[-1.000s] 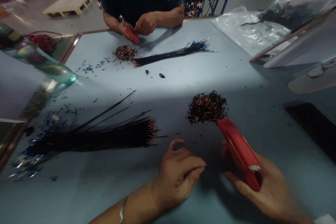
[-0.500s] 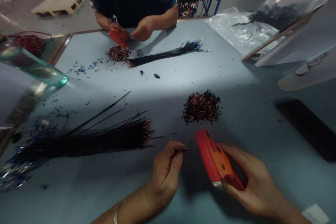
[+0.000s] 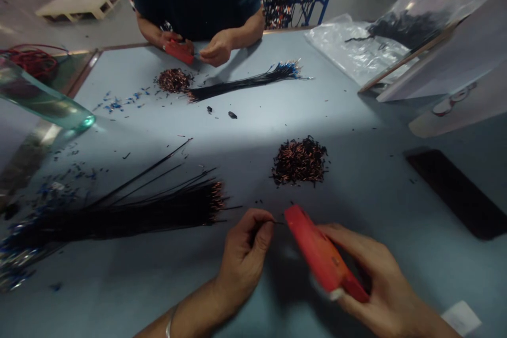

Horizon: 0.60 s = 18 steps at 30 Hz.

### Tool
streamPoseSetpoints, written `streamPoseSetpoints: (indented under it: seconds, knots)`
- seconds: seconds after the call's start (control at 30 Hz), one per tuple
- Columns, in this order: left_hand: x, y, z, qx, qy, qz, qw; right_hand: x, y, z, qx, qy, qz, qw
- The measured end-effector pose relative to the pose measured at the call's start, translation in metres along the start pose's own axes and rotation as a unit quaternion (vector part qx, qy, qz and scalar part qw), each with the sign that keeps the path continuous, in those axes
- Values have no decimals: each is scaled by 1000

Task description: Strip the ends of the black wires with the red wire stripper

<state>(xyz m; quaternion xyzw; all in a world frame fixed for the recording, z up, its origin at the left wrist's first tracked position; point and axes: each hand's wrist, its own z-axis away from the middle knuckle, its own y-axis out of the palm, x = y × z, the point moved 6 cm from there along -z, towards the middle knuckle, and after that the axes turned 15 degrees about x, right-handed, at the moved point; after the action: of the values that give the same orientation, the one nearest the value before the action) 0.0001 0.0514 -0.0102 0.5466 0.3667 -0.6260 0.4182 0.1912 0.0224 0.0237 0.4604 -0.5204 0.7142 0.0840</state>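
Note:
My left hand (image 3: 243, 253) pinches a thin black wire (image 3: 277, 222) between thumb and forefinger, its tip pointing right. My right hand (image 3: 372, 280) grips a red wire stripper (image 3: 317, 253), whose nose almost touches the wire's tip. A bundle of black wires with bare copper ends (image 3: 130, 211) lies to the left of my left hand. A heap of stripped copper and black offcuts (image 3: 300, 161) sits on the pale blue table (image 3: 356, 116) just beyond the tool.
Across the table a person holds another red tool (image 3: 179, 52) beside a smaller offcut heap (image 3: 172, 80) and a wire bundle (image 3: 245, 83). A green glass cylinder (image 3: 43, 103) lies left. A dark flat slab (image 3: 455, 193) and plastic bags (image 3: 356, 50) are on the right.
My right hand drew the red tool back from the offcut heap and turned it toward my left hand. My left hand closed on a thin wire and brought it to the tool's nose.

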Motion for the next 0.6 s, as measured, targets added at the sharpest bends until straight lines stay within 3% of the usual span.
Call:
streamPoseSetpoints:
  seconds: [0.03,0.1,0.2,0.3,0.4,0.6]
  knots:
    - [-1,-1,0,-7,4,-6,1000,-4,-1,3,7,24,-50,998]
    - [-4,-2,0,-17,20,-21,999,-11,6,5,85,54,-215,971]
    - [-7,-6,0,-47,37,-43,997,-14,21,4,178,67,-453,871]
    - [-9,-10,-1,-72,34,-70,994,-17,29,0,195,67,-558,804]
    - [-13,-10,-2,-73,35,-96,992,-19,34,-1,201,72,-587,781]
    - [-14,-8,-3,-58,32,-118,991,-21,36,3,219,86,-571,787]
